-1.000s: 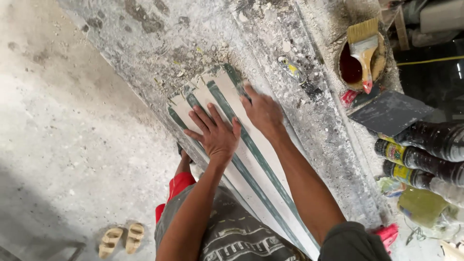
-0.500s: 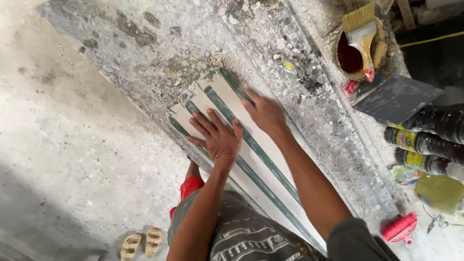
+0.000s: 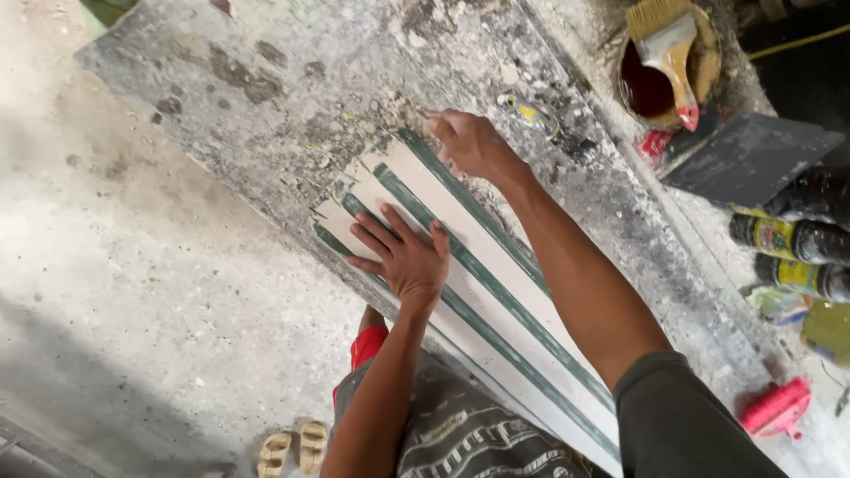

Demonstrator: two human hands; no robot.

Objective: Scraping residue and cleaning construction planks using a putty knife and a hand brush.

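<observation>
On a dusty workbench, both hands' fingers spread flat on striped strips

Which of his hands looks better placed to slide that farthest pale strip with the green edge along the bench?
Probably the right hand: its fingers rest at the far end of the outermost long pale green-edged strip. The left hand lies flat, pinning the nearer strips on the dusty grey workbench.

Dark grey sleeve, patterned shorts
</observation>
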